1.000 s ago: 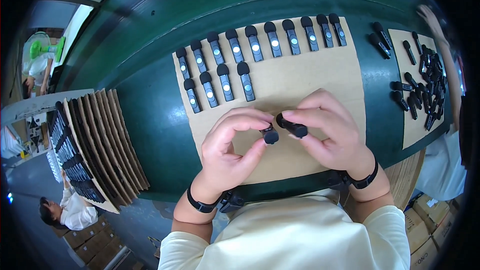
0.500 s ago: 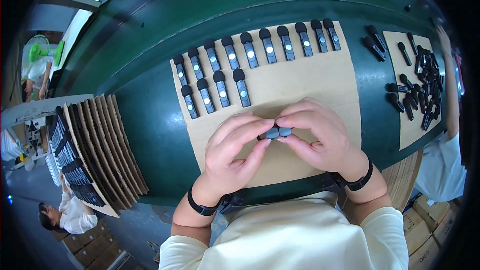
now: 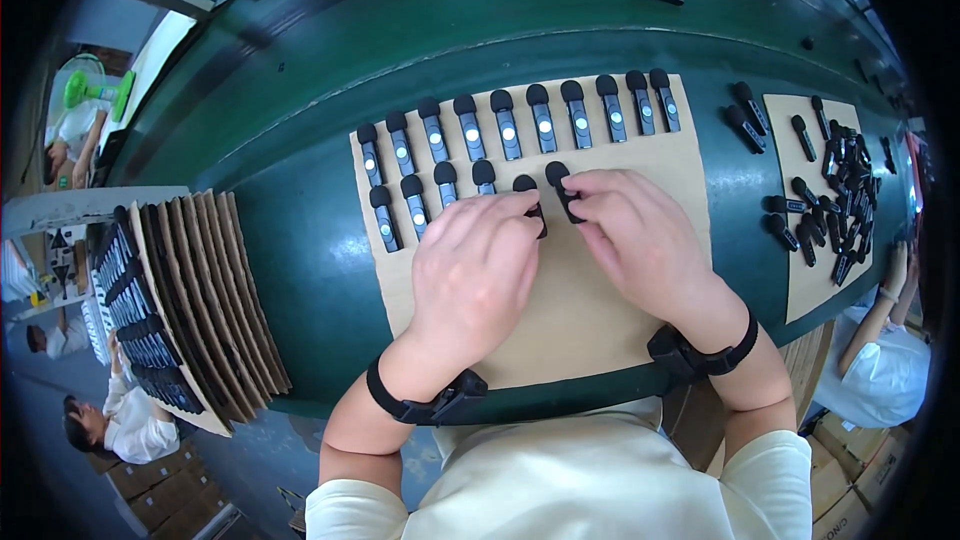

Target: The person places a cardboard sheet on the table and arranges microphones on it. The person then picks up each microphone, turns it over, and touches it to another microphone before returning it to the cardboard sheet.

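On a cardboard sheet (image 3: 580, 340) in front of me, small black clip-on microphones (image 3: 504, 125) with foam tips lie in two rows; most show a pale round spot. The far row spans the sheet, and the nearer one begins at its left. My left hand (image 3: 475, 275) pinches a microphone (image 3: 526, 185) at the right end of the nearer row, its body partly covered by my fingers. Just to the right, my right hand (image 3: 645, 240) grips another microphone (image 3: 559, 176), slightly tilted, with its foam tip pointing away from me.
At the right, a second cardboard sheet (image 3: 806, 280) bears a loose heap of microphones (image 3: 850, 175). Two more microphones (image 3: 745, 130) lie between the sheets. Stacked cardboard layers (image 3: 215, 290) stand at the left. A person's arm and pale sleeve (image 3: 880, 360) show at the far right.
Both hands have moved away from my body toward the nearer row. The two microphones, pressed together between my fingers before, are now apart, one in each hand at the row's right end.
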### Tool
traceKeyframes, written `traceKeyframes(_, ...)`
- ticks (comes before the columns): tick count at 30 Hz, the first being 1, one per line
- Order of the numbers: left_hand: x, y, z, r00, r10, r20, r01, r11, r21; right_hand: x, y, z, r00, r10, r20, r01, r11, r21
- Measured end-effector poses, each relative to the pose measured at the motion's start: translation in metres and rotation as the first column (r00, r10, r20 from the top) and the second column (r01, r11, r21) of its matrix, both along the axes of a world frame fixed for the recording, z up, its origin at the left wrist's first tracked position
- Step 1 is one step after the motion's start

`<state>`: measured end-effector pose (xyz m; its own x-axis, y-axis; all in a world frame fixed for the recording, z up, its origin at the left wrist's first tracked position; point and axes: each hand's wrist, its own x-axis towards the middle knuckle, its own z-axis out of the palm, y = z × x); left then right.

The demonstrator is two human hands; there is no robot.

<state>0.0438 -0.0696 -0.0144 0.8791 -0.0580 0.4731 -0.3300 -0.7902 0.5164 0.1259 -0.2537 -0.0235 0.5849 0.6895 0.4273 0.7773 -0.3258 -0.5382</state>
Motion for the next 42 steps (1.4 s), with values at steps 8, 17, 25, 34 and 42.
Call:
traceKeyframes(8, -0.001, -0.005, -0.007, 0.995, -0.044, -0.091, 0.067, 0.963, 0.263, -0.004, -0.002, -0.004, 0.994, 0.086, 0.064, -0.07, 0.975, -0.211)
traceKeyframes(17, 0.003, -0.005, -0.018, 0.999, 0.047, -0.015, -0.041, 0.963, 0.267, 0.001, 0.003, -0.011, 0.996, 0.039, 0.083, -0.018, 0.97, -0.244)
traceKeyframes(25, -0.001, -0.007, -0.01, 0.999, 0.031, -0.026, -0.026, 0.985, 0.172, 0.027, -0.006, 0.019, 1.0, 0.018, -0.004, -0.019, 0.99, -0.14)
traceKeyframes(34, -0.011, -0.002, 0.011, 0.995, -0.096, -0.027, 0.091, 0.984, -0.154, 0.164, 0.011, 0.027, 0.982, -0.094, 0.165, 0.142, 0.941, -0.306)
traceKeyframes(42, -0.026, -0.002, 0.016, 0.999, 0.0, 0.051, 0.018, 0.935, -0.353, 0.263, 0.006, 0.0, 0.984, -0.149, 0.094, 0.176, 0.791, -0.586)
